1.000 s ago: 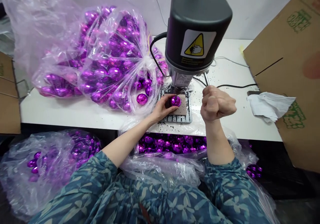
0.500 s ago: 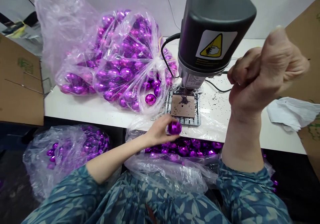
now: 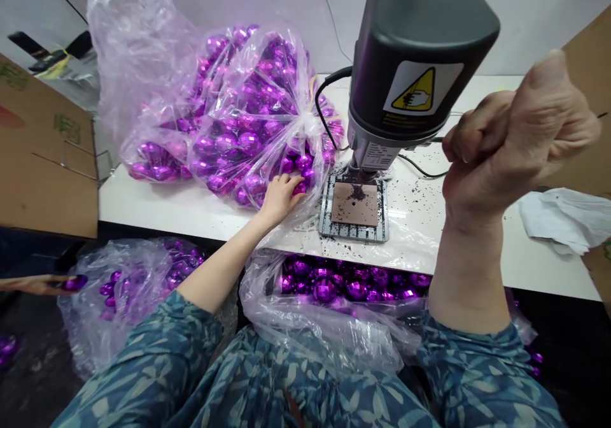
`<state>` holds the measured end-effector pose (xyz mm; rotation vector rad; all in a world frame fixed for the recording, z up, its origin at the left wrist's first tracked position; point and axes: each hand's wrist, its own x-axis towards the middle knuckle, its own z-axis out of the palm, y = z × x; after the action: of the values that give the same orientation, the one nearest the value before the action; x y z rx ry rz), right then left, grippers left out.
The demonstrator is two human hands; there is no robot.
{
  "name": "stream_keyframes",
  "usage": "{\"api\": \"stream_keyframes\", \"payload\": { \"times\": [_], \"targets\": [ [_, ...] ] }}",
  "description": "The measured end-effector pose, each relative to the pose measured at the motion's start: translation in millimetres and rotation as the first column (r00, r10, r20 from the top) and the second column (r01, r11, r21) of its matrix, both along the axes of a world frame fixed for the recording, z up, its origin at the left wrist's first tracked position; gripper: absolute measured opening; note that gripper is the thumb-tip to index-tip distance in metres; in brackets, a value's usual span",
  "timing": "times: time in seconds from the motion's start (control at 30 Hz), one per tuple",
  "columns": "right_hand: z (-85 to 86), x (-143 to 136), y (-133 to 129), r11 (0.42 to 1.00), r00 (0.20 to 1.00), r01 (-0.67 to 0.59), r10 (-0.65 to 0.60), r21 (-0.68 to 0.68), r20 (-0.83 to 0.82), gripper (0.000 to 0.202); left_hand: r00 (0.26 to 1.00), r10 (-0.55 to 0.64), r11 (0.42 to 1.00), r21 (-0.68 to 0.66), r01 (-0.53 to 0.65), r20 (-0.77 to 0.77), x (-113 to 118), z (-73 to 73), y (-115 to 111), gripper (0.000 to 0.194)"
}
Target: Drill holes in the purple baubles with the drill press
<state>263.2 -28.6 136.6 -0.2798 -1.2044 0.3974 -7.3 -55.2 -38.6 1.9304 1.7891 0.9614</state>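
My left hand [image 3: 280, 197] reaches into the mouth of a large clear bag [image 3: 305, 122] on the table, fingers apart against a shiny purple faceted ball [image 3: 300, 188]. To the right, my right hand [image 3: 520, 128] is raised beside the black drill press head [image 3: 424, 46], its fingers curled closed; what they grip is hidden. Below the drill, a brown block [image 3: 354, 204] with a small hole lies on the slotted metal base [image 3: 329, 229], dark shavings around it. Several purple balls [image 3: 324, 290] fill an open plastic bag [image 3: 329, 332] at my lap.
Another person's hand [image 3: 41, 284] holds a purple ball [image 3: 75, 283] at the far left, beside a lower bag [image 3: 128, 269] of balls. Cardboard boxes [image 3: 48, 154] flank the white table [image 3: 143, 205]. A white cloth [image 3: 568, 218] lies at the right.
My left hand has moved up and left from the table edge to the large bag and no longer holds its earlier ball. Another person's hand has appeared at left. The view has shifted slightly.
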Motion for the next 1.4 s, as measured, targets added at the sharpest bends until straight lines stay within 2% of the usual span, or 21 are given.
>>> {"api": "stream_keyframes", "payload": {
  "times": [0.07, 0.1, 0.17, 0.23, 0.3, 0.5, 0.67, 0.73, 0.83, 1.0, 1.23, 1.4],
  "targets": [
    [-1.0, 0, 0, 1.000, 0.999, 0.028, -0.028, -0.015, 0.025, 0.076, 0.960, -0.053, 0.999, 0.021, 0.049, 0.275, 6, 5.6, -3, 0.038],
    [-1.3, 0, 0, 0.999, 0.999, 0.046, -0.046, -0.015, 0.027, 0.076, 0.898, -0.080, 0.996, 0.011, 0.084, 0.434, 10, 8.5, -6, 0.040],
    [-1.6, -1, 0, 0.997, 0.997, 0.073, -0.073, -0.012, 0.020, 0.076, 0.716, -0.107, 0.983, -0.035, 0.181, 0.690, 23, 12.2, -11, 0.043],
    [-1.5, -1, 0, 0.997, 0.997, 0.075, -0.075, -0.014, 0.012, 0.075, 0.573, -0.097, 0.963, -0.069, 0.260, 0.814, 38, 10.5, -13, 0.043],
    [-1.2, -2, -1, 0.998, 0.998, 0.065, -0.065, -0.017, 0.000, 0.075, 0.531, -0.081, 0.955, -0.087, 0.284, 0.844, 53, 3.5, -11, 0.042],
    [-1.5, -1, -6, 0.993, 0.995, 0.101, -0.100, -0.054, 0.020, 0.070, 0.618, -0.164, 0.961, -0.017, 0.276, 0.769, 83, -24.3, 1, 0.054],
    [-1.3, 0, -7, 0.982, 0.981, 0.174, -0.167, -0.068, 0.095, 0.069, 0.648, -0.214, 0.953, 0.011, 0.302, 0.731, 95, -35.2, 8, 0.061],
    [-1.0, 0, -8, 0.969, 0.965, 0.232, -0.219, -0.088, 0.142, 0.069, 0.665, -0.215, 0.954, 0.007, 0.301, 0.715, 98, -37.5, 10, 0.062],
    [-1.8, -1, -10, 0.963, 0.961, 0.254, -0.240, -0.091, 0.140, 0.068, 0.694, -0.236, 0.950, 0.012, 0.311, 0.681, 102, -38.7, 10, 0.063],
    [-4.8, -1, -9, 0.932, 0.931, 0.343, -0.321, -0.118, 0.173, 0.066, 0.761, -0.313, 0.942, 0.083, 0.326, 0.568, 111, -36.2, 2, 0.059],
    [-2.8, 0, -13, 0.980, 0.979, 0.186, -0.179, -0.070, 0.100, 0.065, 0.767, -0.331, 0.937, 0.099, 0.334, 0.550, 116, -37.4, -5, 0.057],
    [-15.6, 1, -17, 0.968, 0.963, 0.249, -0.243, -0.037, 0.117, 0.068, 0.776, -0.341, 0.936, 0.115, 0.333, 0.530, 114, -39.9, -3, 0.057]
  ]
}}
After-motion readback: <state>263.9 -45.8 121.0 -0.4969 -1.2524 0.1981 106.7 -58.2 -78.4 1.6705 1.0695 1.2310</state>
